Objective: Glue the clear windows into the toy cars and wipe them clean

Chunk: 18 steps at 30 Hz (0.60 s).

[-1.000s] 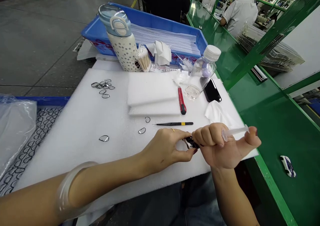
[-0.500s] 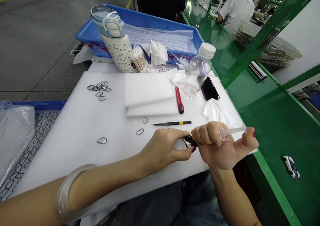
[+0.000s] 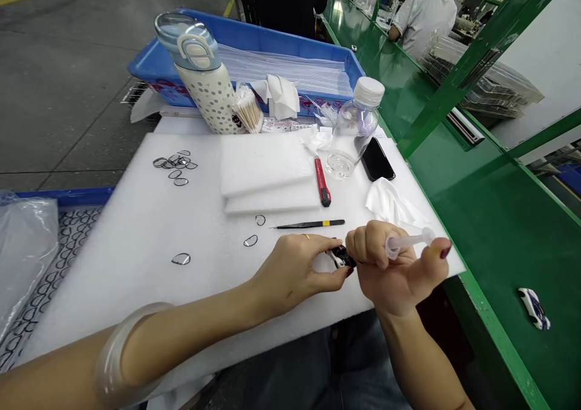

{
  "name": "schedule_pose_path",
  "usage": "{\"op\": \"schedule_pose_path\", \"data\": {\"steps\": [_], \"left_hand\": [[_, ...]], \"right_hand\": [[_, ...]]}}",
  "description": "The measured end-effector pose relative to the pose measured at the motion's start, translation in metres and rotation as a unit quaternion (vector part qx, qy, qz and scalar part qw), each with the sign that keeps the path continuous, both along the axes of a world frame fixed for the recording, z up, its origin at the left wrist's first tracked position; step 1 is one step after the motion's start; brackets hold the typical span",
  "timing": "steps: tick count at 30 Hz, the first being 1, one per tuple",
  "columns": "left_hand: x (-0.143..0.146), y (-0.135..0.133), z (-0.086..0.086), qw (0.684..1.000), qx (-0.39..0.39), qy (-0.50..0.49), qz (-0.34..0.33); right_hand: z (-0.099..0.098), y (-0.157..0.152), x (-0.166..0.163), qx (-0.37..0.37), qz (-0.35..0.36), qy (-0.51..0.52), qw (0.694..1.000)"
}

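My left hand [image 3: 297,271] pinches a small black and white part [image 3: 341,257] just above the white foam sheet [image 3: 136,240]. My right hand [image 3: 393,271] is closed round a clear syringe [image 3: 406,242], thumb on its plunger end, and its tip points at the small part. Black tweezers [image 3: 308,223] lie just beyond my left hand. Thin dark rings lie loose on the foam, one [image 3: 250,240] close to my left hand and a small pile [image 3: 175,162] further back.
A red utility knife [image 3: 322,181], a clear bottle [image 3: 351,131], a black phone [image 3: 377,160], a white cloth [image 3: 390,203] and a foam block [image 3: 267,171] lie behind my hands. A spotted flask [image 3: 204,77] and a blue tray [image 3: 281,52] stand at the back. Another small part [image 3: 534,308] rests on the green bench. People work further along it.
My right thumb has pressed the syringe plunger in, so less of it sticks out. Both hands have stayed in place over the small part.
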<state>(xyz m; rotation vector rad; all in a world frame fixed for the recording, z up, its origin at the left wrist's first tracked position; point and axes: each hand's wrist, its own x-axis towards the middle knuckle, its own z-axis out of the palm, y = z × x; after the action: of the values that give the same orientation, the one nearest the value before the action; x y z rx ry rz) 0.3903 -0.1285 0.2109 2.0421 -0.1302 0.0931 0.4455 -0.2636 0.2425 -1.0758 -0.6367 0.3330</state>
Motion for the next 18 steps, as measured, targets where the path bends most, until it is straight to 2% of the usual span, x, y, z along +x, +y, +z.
{"op": "schedule_pose_path", "data": {"steps": [3, 6, 8, 9, 11, 13, 15, 18], "left_hand": [[-0.001, 0.0, -0.001, 1.0, 0.003, -0.022, -0.002], [-0.005, 0.0, -0.005, 0.993, 0.089, -0.08, -0.013], [-0.009, -0.002, -0.008, 0.966, 0.207, -0.155, -0.03], [-0.01, -0.004, -0.01, 0.943, 0.267, -0.196, -0.038], [-0.012, -0.008, -0.012, 0.896, 0.358, -0.257, -0.048], [-0.013, -0.011, -0.013, 0.87, 0.403, -0.282, -0.045], [-0.013, -0.012, -0.014, 0.858, 0.421, -0.29, -0.046], [-0.012, -0.011, -0.016, 0.849, 0.431, -0.299, -0.063]], "right_hand": [[0.01, -0.005, -0.001, -0.032, 0.012, -0.023, 0.999], [0.025, 0.006, 0.014, 0.021, 0.016, -0.079, 0.997], [0.029, 0.028, 0.032, 0.036, 0.01, -0.095, 0.995], [0.027, 0.041, 0.042, 0.019, 0.014, -0.093, 0.995], [0.018, 0.066, 0.059, -0.039, 0.043, -0.085, 0.995], [0.006, 0.078, 0.07, -0.111, 0.078, -0.095, 0.986], [-0.005, 0.071, 0.074, -0.132, 0.069, -0.115, 0.982], [-0.009, 0.031, 0.082, -0.082, -0.013, -0.154, 0.985]]}}
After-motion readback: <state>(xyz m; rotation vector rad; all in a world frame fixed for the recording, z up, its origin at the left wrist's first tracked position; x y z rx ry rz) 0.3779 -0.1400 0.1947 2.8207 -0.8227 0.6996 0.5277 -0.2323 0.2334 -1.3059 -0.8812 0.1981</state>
